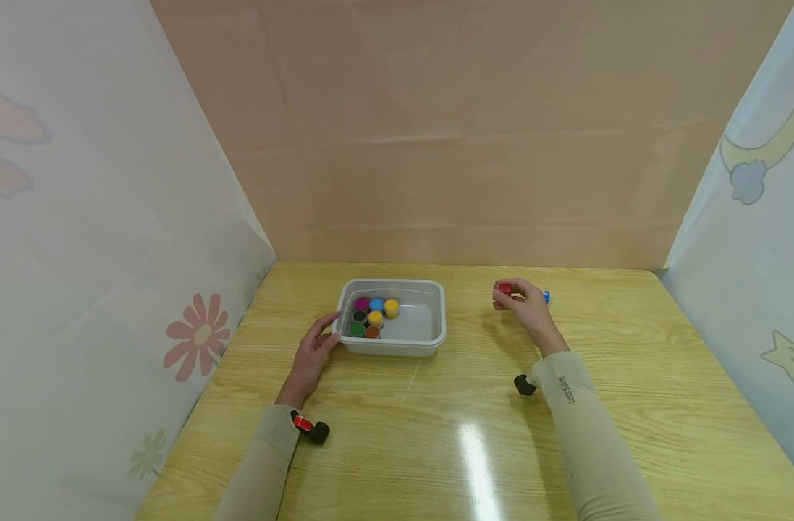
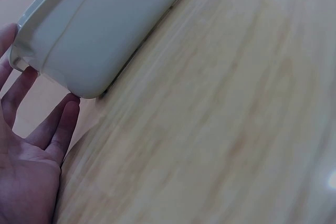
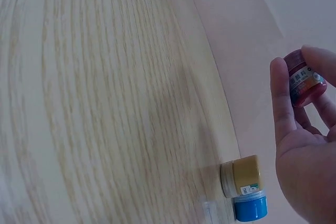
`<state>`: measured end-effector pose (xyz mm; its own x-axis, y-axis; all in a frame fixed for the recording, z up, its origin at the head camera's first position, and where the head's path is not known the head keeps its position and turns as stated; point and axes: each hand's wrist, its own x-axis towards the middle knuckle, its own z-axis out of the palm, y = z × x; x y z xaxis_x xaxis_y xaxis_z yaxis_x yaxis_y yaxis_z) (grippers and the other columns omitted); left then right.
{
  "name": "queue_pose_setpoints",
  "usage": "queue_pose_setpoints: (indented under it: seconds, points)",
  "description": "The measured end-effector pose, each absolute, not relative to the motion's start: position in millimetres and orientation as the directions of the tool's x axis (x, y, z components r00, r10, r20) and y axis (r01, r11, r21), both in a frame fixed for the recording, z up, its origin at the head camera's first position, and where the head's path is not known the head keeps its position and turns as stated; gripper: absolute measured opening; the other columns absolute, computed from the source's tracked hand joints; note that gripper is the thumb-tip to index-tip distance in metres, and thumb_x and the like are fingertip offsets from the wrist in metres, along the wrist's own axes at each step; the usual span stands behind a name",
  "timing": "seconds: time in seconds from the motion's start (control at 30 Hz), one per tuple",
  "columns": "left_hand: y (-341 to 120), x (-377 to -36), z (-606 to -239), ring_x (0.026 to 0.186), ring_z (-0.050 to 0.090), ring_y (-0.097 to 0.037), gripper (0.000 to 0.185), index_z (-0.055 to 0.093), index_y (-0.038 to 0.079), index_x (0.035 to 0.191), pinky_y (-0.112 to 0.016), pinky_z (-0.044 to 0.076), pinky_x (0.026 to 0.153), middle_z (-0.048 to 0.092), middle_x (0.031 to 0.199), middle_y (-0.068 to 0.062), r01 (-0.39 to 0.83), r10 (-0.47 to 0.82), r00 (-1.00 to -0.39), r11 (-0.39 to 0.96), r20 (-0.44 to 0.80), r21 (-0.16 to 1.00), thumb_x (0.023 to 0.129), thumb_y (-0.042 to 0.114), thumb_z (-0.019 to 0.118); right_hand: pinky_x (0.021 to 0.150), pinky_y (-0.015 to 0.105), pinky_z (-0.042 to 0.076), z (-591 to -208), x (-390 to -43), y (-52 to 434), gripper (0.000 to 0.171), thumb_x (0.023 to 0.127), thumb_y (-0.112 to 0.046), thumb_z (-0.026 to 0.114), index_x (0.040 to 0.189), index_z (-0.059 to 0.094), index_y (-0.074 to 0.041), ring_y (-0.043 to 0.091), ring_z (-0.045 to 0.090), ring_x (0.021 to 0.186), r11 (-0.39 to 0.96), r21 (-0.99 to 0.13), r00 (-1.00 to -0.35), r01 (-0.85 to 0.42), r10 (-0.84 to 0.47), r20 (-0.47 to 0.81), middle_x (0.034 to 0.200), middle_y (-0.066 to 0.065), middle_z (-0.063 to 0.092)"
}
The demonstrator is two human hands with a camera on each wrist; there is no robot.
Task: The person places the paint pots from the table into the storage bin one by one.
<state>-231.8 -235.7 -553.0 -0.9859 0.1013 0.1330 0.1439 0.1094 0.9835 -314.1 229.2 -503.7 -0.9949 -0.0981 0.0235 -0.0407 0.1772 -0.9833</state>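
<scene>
A grey plastic tub [image 1: 429, 346] stands on the wooden table and holds several small paint jars with coloured lids [image 1: 374, 316]. My left hand [image 1: 313, 352] lies flat with straight fingers against the tub's left corner [image 2: 47, 51]; the fingertips [image 2: 71, 109] touch its wall. To the right, my right hand [image 1: 525, 304] is raised a little above the table and pinches a small red jar [image 3: 304, 80] between thumb and fingers. Below that hand a tan-lidded jar [image 3: 242, 176] and a blue-lidded jar [image 3: 251, 207] lie on the table.
Pink board closes the back of the table [image 1: 566, 434], and white curtains with printed shapes hang on both sides. Bare wood lies between the tub and the right hand and along the front.
</scene>
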Motion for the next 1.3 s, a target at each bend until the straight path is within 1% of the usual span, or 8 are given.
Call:
queue_pose_setpoints:
  seconds: [0.1,0.3,0.43,0.63,0.73,0.8,1.0,1.3]
  points:
    - [-235.4,-231.6,-553.2,0.145,0.047,-0.037,0.051,0.045,0.017,0.156,-0.013,0.043,0.104,0.036,0.165,-0.009,0.146,0.102,-0.985,0.105,0.135,0.984,0.108,0.030,0.057,0.103,0.051,0.053,-503.5,-314.2,228.0,0.054,0.102,-0.030,0.068,0.142,0.053,0.004,0.015,0.074,0.095,0.165,-0.986,-0.995,-0.036,-0.098,0.020,0.114,0.003,0.060]
    - [-234.8,-231.4,-553.1,0.144,0.048,-0.036,0.050,0.045,0.015,0.156,-0.013,0.043,0.104,0.035,0.165,-0.010,0.149,0.101,-0.985,0.092,0.139,0.985,0.108,0.028,0.057,0.099,0.040,0.058,-498.2,-312.1,225.2,0.052,0.103,-0.027,0.066,0.141,0.053,0.005,0.012,0.073,0.093,0.160,-0.986,-0.994,-0.037,-0.103,0.021,0.115,0.004,0.060]
    - [-234.9,-231.0,-553.5,0.143,0.049,-0.034,0.051,0.046,0.017,0.155,-0.013,0.044,0.104,0.035,0.165,-0.009,0.144,0.096,-0.986,0.093,0.135,0.985,0.108,0.030,0.058,0.099,0.038,0.057,-494.6,-310.9,222.8,0.053,0.102,-0.027,0.067,0.142,0.053,0.005,0.011,0.073,0.094,0.146,-0.989,-0.994,-0.033,-0.105,0.018,0.115,0.003,0.060]
    - [-235.9,-231.2,-553.1,0.143,0.049,-0.034,0.051,0.046,0.019,0.155,-0.014,0.044,0.104,0.036,0.165,-0.007,0.138,0.096,-0.987,0.097,0.129,0.986,0.107,0.032,0.058,0.089,0.027,0.060,-484.0,-308.2,213.0,0.053,0.101,-0.026,0.069,0.141,0.054,0.006,0.014,0.073,0.093,0.112,-0.990,-0.989,-0.082,-0.133,0.067,0.114,0.002,0.062]
    - [-236.1,-232.1,-553.4,0.143,0.049,-0.035,0.050,0.047,0.021,0.154,-0.014,0.044,0.103,0.037,0.164,-0.005,0.134,0.096,-0.988,0.091,0.125,0.987,0.107,0.031,0.059,0.086,0.022,0.059,-477.3,-306.8,206.0,0.049,0.101,-0.025,0.069,0.138,0.056,0.004,0.018,0.073,0.095,0.108,-0.988,-0.984,-0.111,-0.151,0.094,0.114,0.003,0.062]
    - [-236.1,-232.5,-553.7,0.143,0.049,-0.035,0.050,0.047,0.020,0.154,-0.014,0.044,0.103,0.037,0.164,-0.005,0.134,0.098,-0.987,0.091,0.125,0.987,0.107,0.031,0.059,0.085,0.022,0.060,-473.8,-306.5,200.8,0.048,0.101,-0.024,0.069,0.138,0.056,0.004,0.020,0.073,0.095,0.091,-0.988,-0.981,-0.126,-0.161,0.110,0.114,0.003,0.062]
    - [-235.3,-232.3,-552.5,0.142,0.050,-0.035,0.050,0.047,0.022,0.154,-0.015,0.044,0.104,0.037,0.164,-0.005,0.131,0.097,-0.988,0.100,0.121,0.986,0.107,0.033,0.059,0.086,0.024,0.060,-464.6,-306.2,186.6,0.045,0.102,-0.017,0.067,0.138,0.054,0.008,0.011,0.071,0.090,0.043,-0.987,-0.969,-0.156,-0.201,0.145,0.114,0.005,0.061]
    - [-235.3,-231.1,-551.1,0.142,0.050,-0.036,0.050,0.047,0.022,0.154,-0.014,0.044,0.103,0.038,0.164,-0.004,0.143,0.104,-0.986,0.106,0.132,0.984,0.107,0.033,0.059,0.088,0.024,0.059,-453.8,-305.8,164.3,0.050,0.097,-0.012,0.074,0.139,0.052,0.003,0.013,0.067,0.103,0.112,-0.983,-0.968,-0.144,-0.221,0.116,0.131,0.014,0.055]
